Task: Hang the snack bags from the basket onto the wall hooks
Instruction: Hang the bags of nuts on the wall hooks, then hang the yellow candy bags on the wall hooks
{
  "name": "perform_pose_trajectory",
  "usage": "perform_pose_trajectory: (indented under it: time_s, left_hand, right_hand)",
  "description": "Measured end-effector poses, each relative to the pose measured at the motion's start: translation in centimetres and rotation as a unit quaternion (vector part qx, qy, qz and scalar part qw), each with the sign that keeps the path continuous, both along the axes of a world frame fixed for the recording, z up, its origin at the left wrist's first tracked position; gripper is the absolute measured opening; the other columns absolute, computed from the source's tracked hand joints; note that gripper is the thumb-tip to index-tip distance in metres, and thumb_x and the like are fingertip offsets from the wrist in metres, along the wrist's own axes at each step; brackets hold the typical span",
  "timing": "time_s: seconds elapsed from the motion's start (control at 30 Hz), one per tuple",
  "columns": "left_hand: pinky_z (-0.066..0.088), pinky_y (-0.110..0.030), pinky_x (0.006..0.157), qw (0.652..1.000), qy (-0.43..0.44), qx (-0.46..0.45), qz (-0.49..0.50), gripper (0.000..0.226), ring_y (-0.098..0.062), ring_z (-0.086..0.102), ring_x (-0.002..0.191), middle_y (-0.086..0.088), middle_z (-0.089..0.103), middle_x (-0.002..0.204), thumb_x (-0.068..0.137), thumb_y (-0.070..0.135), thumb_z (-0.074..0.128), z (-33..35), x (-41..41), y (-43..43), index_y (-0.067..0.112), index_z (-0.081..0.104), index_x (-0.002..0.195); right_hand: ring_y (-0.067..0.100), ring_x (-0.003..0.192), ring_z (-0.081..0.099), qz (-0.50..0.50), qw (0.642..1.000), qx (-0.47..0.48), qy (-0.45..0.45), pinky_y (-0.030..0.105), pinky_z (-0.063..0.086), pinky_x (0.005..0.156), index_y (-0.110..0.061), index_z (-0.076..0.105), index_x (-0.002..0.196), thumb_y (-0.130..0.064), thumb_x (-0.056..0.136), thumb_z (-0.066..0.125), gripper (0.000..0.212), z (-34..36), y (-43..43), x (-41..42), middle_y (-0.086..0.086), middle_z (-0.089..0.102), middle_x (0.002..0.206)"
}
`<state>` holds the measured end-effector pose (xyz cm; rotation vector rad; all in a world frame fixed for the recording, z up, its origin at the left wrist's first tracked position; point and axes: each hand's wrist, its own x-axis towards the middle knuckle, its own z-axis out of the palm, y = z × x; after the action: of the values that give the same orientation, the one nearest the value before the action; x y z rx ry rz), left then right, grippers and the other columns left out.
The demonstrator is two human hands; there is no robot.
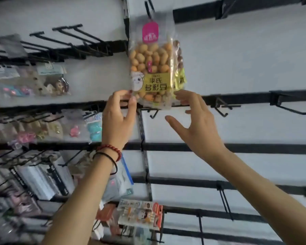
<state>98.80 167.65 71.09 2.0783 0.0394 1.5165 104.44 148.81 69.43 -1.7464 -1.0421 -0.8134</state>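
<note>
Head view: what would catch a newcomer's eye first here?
A snack bag of yellow coated nuts hangs from a black hook at top centre. The left hand pinches its lower corner, while the right hand spreads open beside it. Small packets hang crowded on the left.

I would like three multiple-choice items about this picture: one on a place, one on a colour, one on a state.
1. Where is the snack bag? A in a basket; B hanging from a wall hook; C on a shelf.
2. The tag at its top is: A blue; B green; C pink.
3. The right hand is: A open; B a fist; C holding a bottle.
Answers: 1 B, the hook passes through its top; 2 C, the tag shows pink; 3 A, its fingers are spread.
</note>
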Motion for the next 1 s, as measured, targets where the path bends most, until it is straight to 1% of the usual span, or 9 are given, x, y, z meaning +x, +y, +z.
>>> perform_pose_trajectory:
  time_s: [0.03, 0.13, 0.23, 0.37, 0.5, 0.6, 0.8, 0.93, 1.0]
  left_hand:
    - [0.047, -0.026, 0.08, 0.999, 0.012, 0.022, 0.022, 0.024, -0.012, 0.056, 0.096, 0.007, 0.059, 0.107, 0.094, 0.033, 0.047, -1.8, -0.9, 0.2, 0.016, 0.056, 0.108]
    - [0.036, -0.018, 0.074, 0.989, 0.074, 0.084, 0.092, 0.022, -0.009, 0.051, 0.087, 0.004, 0.06, 0.101, 0.092, 0.032, 0.048, -7.6, -3.2, 0.4, 0.014, 0.057, 0.102]
    - [0.044, -0.031, 0.069, 0.973, 0.143, 0.135, 0.123, 0.018, -0.018, 0.056, 0.082, 0.002, 0.063, 0.091, 0.09, 0.03, 0.05, -14.0, -4.8, -0.1, 0.014, 0.058, 0.094]
    - [0.045, -0.033, 0.06, 0.935, 0.296, 0.163, 0.104, 0.022, -0.025, 0.057, 0.074, 0.001, 0.063, 0.077, 0.087, 0.034, 0.043, -22.6, -5.8, -2.1, 0.018, 0.057, 0.083]
    - [0.045, -0.033, 0.062, 0.897, 0.417, 0.136, 0.047, 0.014, -0.024, 0.059, 0.076, 0.002, 0.064, 0.077, 0.082, 0.032, 0.051, -30.3, -6.8, -3.9, 0.019, 0.057, 0.083]
    - [0.045, -0.032, 0.064, 0.862, 0.495, 0.108, 0.002, 0.011, -0.02, 0.059, 0.073, 0.005, 0.063, 0.077, 0.082, 0.03, 0.055, -35.3, -8.5, -5.4, 0.02, 0.058, 0.086]
    - [0.039, -0.027, 0.064, 0.763, 0.641, 0.084, -0.011, 0.015, -0.018, 0.059, 0.083, 0.006, 0.064, 0.093, 0.085, 0.033, 0.052, -45.1, -11.1, -7.3, 0.024, 0.057, 0.096]
    - [0.043, -0.031, 0.069, 0.697, 0.713, 0.074, 0.007, 0.013, -0.023, 0.058, 0.105, 0.0, 0.061, 0.118, 0.085, 0.03, 0.053, -50.1, -12.1, -7.7, 0.024, 0.056, 0.096]
    - [0.039, -0.03, 0.069, 0.684, 0.726, 0.068, 0.009, 0.017, -0.022, 0.058, 0.099, 0.002, 0.063, 0.11, 0.086, 0.026, 0.052, -52.4, -12.5, -7.9, 0.021, 0.057, 0.101]
  right_hand:
    - [0.011, 0.11, 0.048, -0.002, 1.0, -0.02, 0.009, 0.023, 0.042, 0.091, -0.019, 0.043, 0.127, -0.027, 0.088, 0.064, 0.045, -2.6, -0.3, -0.6, -0.01, 0.047, 0.118]
    - [0.014, 0.109, 0.049, -0.022, 0.994, -0.084, 0.064, 0.025, 0.044, 0.089, -0.018, 0.048, 0.125, -0.032, 0.09, 0.06, 0.04, -9.7, -0.9, -1.9, -0.006, 0.05, 0.119]
    - [0.019, 0.106, 0.052, -0.047, 0.982, -0.15, 0.108, 0.027, 0.046, 0.082, -0.017, 0.053, 0.12, -0.035, 0.09, 0.058, 0.035, -15.3, -1.1, -2.3, 0.001, 0.055, 0.119]
    - [0.023, 0.102, 0.056, -0.086, 0.955, -0.249, 0.137, 0.038, 0.05, 0.082, -0.018, 0.061, 0.111, -0.04, 0.091, 0.055, 0.031, -21.6, -1.7, -2.8, 0.002, 0.064, 0.109]
    - [0.023, 0.099, 0.057, -0.094, 0.916, -0.348, 0.177, 0.035, 0.046, 0.079, -0.02, 0.065, 0.103, -0.043, 0.09, 0.054, 0.029, -28.7, -3.3, -4.3, -0.001, 0.066, 0.1]
    - [0.021, 0.101, 0.056, -0.07, 0.877, -0.408, 0.243, 0.035, 0.045, 0.081, -0.021, 0.065, 0.107, -0.043, 0.09, 0.055, 0.029, -33.9, -5.3, -6.2, -0.001, 0.066, 0.1]
    - [0.024, 0.114, 0.052, -0.076, 0.786, -0.497, 0.361, 0.038, 0.044, 0.09, -0.023, 0.062, 0.114, -0.047, 0.089, 0.053, 0.036, -42.6, -8.8, -8.9, 0.0, 0.063, 0.118]
    - [0.024, 0.122, 0.044, -0.091, 0.722, -0.551, 0.407, 0.038, 0.043, 0.091, -0.022, 0.059, 0.118, -0.046, 0.088, 0.054, 0.039, -47.5, -10.9, -9.0, 0.0, 0.056, 0.127]
    - [0.023, 0.125, 0.043, -0.103, 0.705, -0.557, 0.427, 0.038, 0.042, 0.092, -0.022, 0.058, 0.119, -0.044, 0.087, 0.057, 0.039, -49.9, -11.8, -8.8, 0.001, 0.053, 0.131]
